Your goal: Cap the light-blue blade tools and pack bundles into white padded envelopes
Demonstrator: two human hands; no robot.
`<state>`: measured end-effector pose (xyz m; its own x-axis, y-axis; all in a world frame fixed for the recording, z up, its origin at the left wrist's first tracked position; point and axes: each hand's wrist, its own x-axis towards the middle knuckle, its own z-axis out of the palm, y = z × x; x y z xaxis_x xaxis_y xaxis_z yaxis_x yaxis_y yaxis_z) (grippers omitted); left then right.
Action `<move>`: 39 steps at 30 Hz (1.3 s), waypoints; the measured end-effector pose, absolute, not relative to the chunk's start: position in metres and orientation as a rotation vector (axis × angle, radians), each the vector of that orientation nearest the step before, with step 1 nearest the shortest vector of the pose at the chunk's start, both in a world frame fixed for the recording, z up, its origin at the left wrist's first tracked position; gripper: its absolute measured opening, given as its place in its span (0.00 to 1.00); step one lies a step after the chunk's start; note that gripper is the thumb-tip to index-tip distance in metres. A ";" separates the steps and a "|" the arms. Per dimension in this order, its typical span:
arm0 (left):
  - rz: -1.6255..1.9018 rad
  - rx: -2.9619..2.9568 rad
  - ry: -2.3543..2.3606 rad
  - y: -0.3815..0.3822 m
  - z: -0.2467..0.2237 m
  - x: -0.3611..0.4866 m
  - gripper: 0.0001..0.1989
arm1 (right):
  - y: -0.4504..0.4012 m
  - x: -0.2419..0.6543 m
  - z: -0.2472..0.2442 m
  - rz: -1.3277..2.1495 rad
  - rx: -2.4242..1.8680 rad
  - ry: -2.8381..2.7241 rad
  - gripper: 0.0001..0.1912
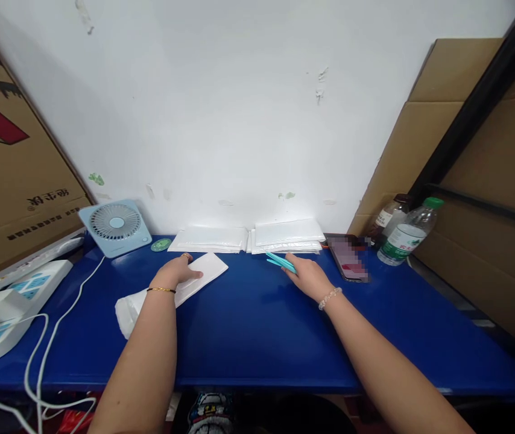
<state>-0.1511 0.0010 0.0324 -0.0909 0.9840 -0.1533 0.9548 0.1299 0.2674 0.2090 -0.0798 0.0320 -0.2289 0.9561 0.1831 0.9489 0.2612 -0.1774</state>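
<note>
My left hand (179,272) grips a flat white packet (208,263) at the left of the blue table, thumb lying across its top. The packet slants up to the right, and its lower end, partly behind my forearm, looks like loose, crinkled plastic. In my right hand (307,276) is a pair of turquoise tweezers (278,260), closed in by the fingers. Their two tips point left and stand slightly apart. Just beyond the tips lies a stack of white packets (287,235) against the wall, with another white stack (210,239) beside it on the left.
A light-blue fan (117,226) and a round green disc (161,245) stand at the back left. White power strips (35,295) with cables fill the left edge. Back right are a phone (348,259) and two bottles (409,235). Cardboard (456,72) borders the right side.
</note>
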 end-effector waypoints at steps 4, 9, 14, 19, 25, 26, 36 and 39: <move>-0.003 1.786 2.180 -0.008 0.040 -0.129 0.41 | -0.079 0.215 0.030 0.074 -1.756 -2.265 0.09; 0.011 1.797 2.178 -0.010 0.045 -0.114 0.40 | -0.079 0.222 0.028 0.085 -1.735 -2.259 0.09; 0.242 1.615 2.128 -0.001 0.049 -0.117 0.33 | -0.079 0.223 0.030 0.085 -1.741 -2.268 0.09; 0.272 1.698 2.047 -0.026 0.057 -0.118 0.37 | -0.080 0.224 0.030 0.084 -1.705 -2.262 0.08; -0.021 2.554 1.246 -0.048 0.063 -0.078 0.62 | -0.080 0.237 0.032 0.122 -1.672 -2.292 0.07; -0.086 2.603 1.191 -0.046 0.059 -0.067 0.63 | -0.080 0.240 0.032 0.143 -1.647 -2.314 0.07; 0.280 2.735 1.060 -0.033 0.030 -0.025 0.39 | -0.088 0.243 0.042 0.314 -1.564 -2.579 0.04; 0.430 2.692 1.093 -0.035 0.033 -0.027 0.33 | -0.089 0.240 0.043 0.203 -1.692 -2.625 0.03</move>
